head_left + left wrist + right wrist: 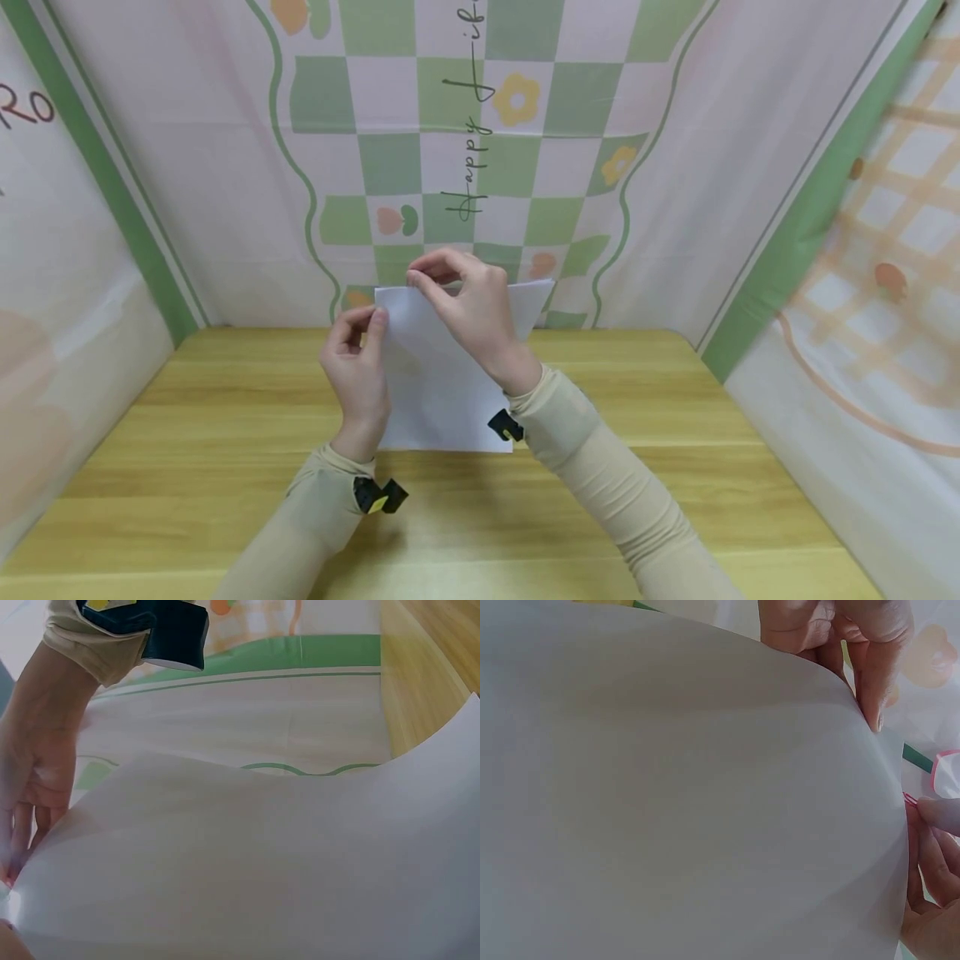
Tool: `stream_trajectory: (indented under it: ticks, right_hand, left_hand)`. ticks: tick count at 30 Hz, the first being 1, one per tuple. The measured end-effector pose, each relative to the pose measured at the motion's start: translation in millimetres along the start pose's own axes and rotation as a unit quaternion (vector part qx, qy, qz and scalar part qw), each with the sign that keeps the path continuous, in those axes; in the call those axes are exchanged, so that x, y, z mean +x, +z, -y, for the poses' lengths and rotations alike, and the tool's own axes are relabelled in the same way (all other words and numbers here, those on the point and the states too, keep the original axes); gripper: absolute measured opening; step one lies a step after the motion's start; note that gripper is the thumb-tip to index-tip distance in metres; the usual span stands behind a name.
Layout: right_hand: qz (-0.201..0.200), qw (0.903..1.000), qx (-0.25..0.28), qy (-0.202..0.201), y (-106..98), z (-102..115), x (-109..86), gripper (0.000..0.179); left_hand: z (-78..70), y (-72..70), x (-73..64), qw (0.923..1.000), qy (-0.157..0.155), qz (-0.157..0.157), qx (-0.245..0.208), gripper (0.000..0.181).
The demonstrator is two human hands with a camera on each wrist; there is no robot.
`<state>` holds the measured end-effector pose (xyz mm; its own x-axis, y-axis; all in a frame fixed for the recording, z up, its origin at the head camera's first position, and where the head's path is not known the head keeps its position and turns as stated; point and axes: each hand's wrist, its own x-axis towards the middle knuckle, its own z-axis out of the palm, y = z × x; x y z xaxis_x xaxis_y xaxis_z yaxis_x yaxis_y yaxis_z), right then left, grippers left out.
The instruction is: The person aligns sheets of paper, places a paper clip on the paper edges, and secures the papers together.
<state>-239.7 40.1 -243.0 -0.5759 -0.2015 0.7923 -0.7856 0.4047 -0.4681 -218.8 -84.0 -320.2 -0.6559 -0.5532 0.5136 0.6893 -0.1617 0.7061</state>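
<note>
A stack of white paper (442,375) stands tilted up above the table, its sheets slightly apart at the upper right corner. My left hand (358,375) pinches the paper at its upper left corner, thumb on the near face. Over the top edge, my right hand (480,312) pinches a small red paper clip (910,799) with thumb and fingertips. In the right wrist view the clip's looped end is at the paper's edge; how far it is on the sheets is hidden. The left wrist view shows mostly the paper's bowed face.
The wooden table (600,500) lies below the paper. Behind it hangs a checked green and white cloth (386,162) with lettering, and printed cloths stand on both sides. Each sleeve carries a black wrist camera (380,496).
</note>
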Motion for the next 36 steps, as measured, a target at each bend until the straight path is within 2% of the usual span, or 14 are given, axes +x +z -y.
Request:
stream_trajectory:
  ticks: [9,16,36]
  right_hand:
    - [-0.003,1.0000,0.000,-0.003,0.9,-2.3,-1.5,0.010]
    - [-0.002,1.0000,0.004,-0.006,0.8,-4.1,-2.6,0.009]
    - [0.006,0.9999,0.009,-0.005,-0.7,-4.3,-2.1,0.010]
  left_hand:
    - [0.1,0.4,-0.6,1.0000,-0.001,0.002,-0.004,0.026]
    - [-1.7,0.8,-1.9,0.9996,0.005,0.010,0.024,0.020]
    - [-2.6,2.2,-2.5,0.9993,-0.007,0.012,0.036,0.023]
